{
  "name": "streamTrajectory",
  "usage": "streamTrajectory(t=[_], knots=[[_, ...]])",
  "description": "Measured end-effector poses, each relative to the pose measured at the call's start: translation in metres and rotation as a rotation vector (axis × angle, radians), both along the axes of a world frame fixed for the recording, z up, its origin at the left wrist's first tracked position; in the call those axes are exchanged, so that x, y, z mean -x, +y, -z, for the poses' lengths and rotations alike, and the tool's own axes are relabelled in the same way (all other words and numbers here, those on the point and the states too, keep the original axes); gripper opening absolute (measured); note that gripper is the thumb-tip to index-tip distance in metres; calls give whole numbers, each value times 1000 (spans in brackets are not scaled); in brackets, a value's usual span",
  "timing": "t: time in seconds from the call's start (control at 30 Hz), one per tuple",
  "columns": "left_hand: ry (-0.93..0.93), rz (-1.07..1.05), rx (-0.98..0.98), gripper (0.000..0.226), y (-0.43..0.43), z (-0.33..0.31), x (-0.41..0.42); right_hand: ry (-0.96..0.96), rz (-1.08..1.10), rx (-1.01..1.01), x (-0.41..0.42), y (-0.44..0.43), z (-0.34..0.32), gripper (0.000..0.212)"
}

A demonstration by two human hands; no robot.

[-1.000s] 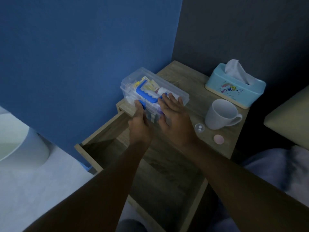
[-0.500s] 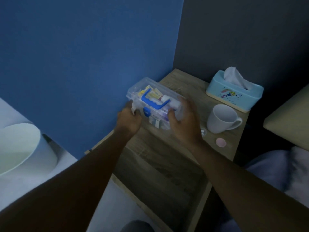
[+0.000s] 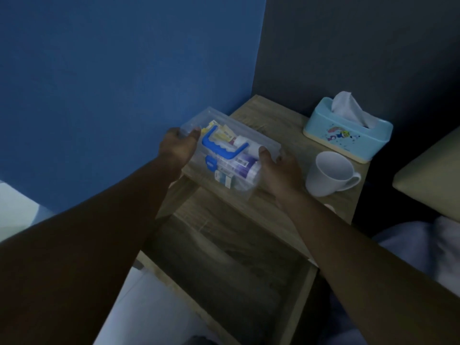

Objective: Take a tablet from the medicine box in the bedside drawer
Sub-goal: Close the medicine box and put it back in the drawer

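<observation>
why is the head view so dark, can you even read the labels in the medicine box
Head view: dim and blue-tinted throughout, no glare; the open drawer is nearly black. The clear medicine box, held by the left hand and right hand, looks soft; its labels are unreadable.

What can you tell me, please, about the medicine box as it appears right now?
The medicine box is a clear plastic case with a blue carry handle folded flat on its lid and a blue front latch. Packets and tubes show through its walls. It looks shut and tilted toward the camera, over the bedside table's front edge. The left hand and right hand grip its two ends.
</observation>
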State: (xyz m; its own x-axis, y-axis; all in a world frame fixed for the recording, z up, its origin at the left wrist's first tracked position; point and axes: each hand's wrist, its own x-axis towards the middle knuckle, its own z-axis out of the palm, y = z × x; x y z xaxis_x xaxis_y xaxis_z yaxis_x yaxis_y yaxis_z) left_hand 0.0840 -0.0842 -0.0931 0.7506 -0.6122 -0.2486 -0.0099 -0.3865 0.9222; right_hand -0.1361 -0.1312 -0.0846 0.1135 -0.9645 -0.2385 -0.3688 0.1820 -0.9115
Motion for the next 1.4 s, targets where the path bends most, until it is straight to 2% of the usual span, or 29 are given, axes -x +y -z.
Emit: streamTrajectory(t=[0.13,0.27,0.37,0.63,0.7,0.73,0.83,0.9,0.97,1.07,1.2,1.4], knots=[[-8,-21,45,33,4,-4,-3,-68,28,-81,-2,2,-5,47],[-57,-8,21,36,20,-9,2,-112,65,-113,5,12,-11,41],[-58,6,15,45,37,-17,9,-144,89,-79,18,30,-13,37],[-93,-24,-48,49,105,-34,40,-121,71,41,52,94,-18,16],[-114,-10,-98,43,124,-32,44,-160,71,57,60,109,-20,10],[-145,-3,-131,43,132,-29,45,-167,64,62,65,116,-18,13],[-257,18,-201,55,150,-16,49,-132,33,48,78,136,-5,4],[-286,56,-253,61,157,-6,51,-110,29,51,83,150,9,5],[-294,96,-313,56,162,4,53,-77,35,85,86,163,24,4],[-272,175,-368,44,166,19,57,-46,38,71,88,176,45,1],[-217,248,-408,35,163,41,63,-42,37,-38,87,183,70,11],[-116,305,-438,39,153,69,72,-16,86,-124,84,182,99,12]])
